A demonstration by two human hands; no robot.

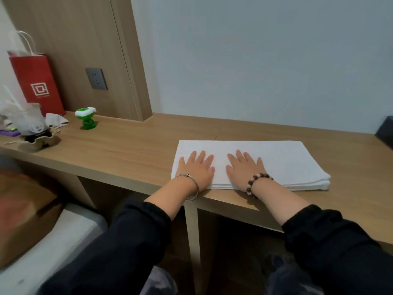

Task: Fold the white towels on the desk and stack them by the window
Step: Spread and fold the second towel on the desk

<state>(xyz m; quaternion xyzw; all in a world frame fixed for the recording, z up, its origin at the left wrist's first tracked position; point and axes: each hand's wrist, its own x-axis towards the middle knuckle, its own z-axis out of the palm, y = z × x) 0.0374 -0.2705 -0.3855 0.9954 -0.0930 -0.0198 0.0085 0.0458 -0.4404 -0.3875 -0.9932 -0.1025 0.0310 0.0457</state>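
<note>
A white towel (pixel 293 162), folded into a flat layered rectangle, lies on the wooden desk (pixel 131 150) near its front edge. My left hand (pixel 196 169) lies flat on the towel's left part with fingers straight and spread. My right hand (pixel 244 170) lies flat beside it on the towel's middle, fingers straight as well. Both palms press down on the cloth. The towel's right half is bare, and its stacked layers show along the front edge. No window is in view.
At the desk's far left stand a red paper bag (pixel 37 81), a plastic bag with a cup (pixel 25 120), crumpled paper (pixel 56 121) and a green toy (pixel 86 118). A dark object (pixel 385 130) sits at the right edge. A wall socket (pixel 96 78) is on the wood panel.
</note>
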